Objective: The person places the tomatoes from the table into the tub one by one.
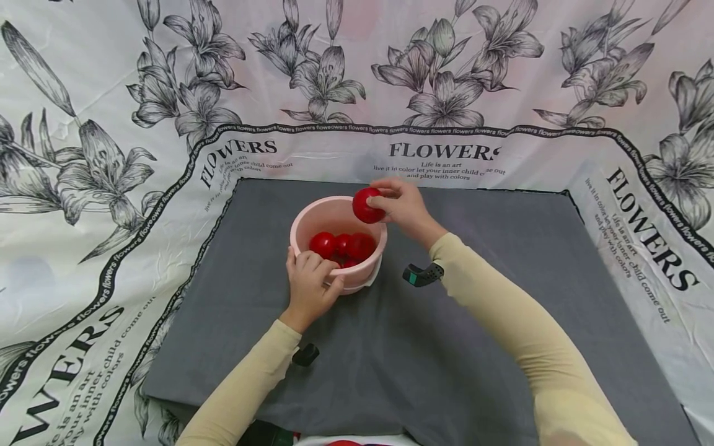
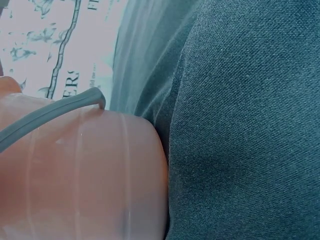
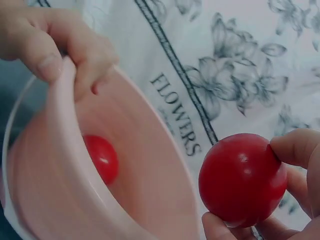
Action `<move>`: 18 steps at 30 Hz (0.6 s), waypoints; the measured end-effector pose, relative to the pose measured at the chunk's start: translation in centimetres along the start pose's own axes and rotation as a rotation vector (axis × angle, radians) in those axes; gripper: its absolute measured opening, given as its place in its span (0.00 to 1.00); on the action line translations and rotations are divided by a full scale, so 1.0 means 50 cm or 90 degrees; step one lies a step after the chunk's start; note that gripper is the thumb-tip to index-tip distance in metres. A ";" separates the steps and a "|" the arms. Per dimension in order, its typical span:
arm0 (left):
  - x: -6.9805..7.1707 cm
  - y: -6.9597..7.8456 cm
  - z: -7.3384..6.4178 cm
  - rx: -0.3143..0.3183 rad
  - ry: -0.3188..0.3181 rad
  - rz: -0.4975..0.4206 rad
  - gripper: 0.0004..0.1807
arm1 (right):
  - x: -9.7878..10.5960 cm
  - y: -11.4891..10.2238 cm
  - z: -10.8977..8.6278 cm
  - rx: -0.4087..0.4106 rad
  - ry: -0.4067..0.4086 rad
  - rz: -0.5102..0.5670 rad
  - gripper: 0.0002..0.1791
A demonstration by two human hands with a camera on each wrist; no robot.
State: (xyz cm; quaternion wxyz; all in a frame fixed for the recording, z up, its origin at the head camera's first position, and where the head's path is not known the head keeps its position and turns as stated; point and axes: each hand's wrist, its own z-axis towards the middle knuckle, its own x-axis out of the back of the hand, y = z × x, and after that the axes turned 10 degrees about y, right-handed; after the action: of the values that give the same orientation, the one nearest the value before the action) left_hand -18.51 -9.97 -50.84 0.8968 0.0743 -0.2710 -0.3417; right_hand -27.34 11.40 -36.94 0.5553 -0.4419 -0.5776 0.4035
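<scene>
A pink bucket (image 1: 301,226) with a pale handle (image 2: 60,112) stands on the grey cloth. Several shiny red tomato-like balls (image 1: 361,246) lie inside it. My left hand (image 1: 312,282) grips the near left rim, fingers over the edge and thumb outside; the right wrist view shows this hand (image 3: 60,45) at the rim too. Above the far right rim, my right hand (image 1: 407,207) pinches another smooth red tomato-like ball (image 3: 242,180) between thumb and fingers. This ball is apart from the bucket wall in the right wrist view. The bucket's lowest contents are hidden.
Dark grey cloth (image 1: 491,322) covers the table. A white flower-printed sheet (image 1: 346,68) rises behind and at both sides. Some red and white things (image 1: 357,441) show partly at the bottom edge, below the table's front; their kind cannot be made out.
</scene>
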 end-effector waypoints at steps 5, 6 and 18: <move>0.001 -0.001 -0.001 0.002 -0.003 -0.001 0.12 | -0.053 0.000 -0.008 -0.004 -0.016 -0.016 0.23; 0.001 -0.001 -0.001 0.002 -0.004 0.000 0.12 | -0.062 0.001 -0.009 -0.003 -0.019 -0.022 0.23; -0.001 -0.006 -0.003 0.006 -0.006 0.003 0.14 | -0.133 0.029 -0.007 -0.022 -0.043 -0.080 0.22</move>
State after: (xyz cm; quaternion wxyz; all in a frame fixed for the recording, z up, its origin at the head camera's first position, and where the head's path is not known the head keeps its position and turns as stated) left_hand -18.63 -10.19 -51.10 0.8961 0.0760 -0.2765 -0.3387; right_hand -26.93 5.44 -40.18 0.5520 -0.4003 -0.6297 0.3723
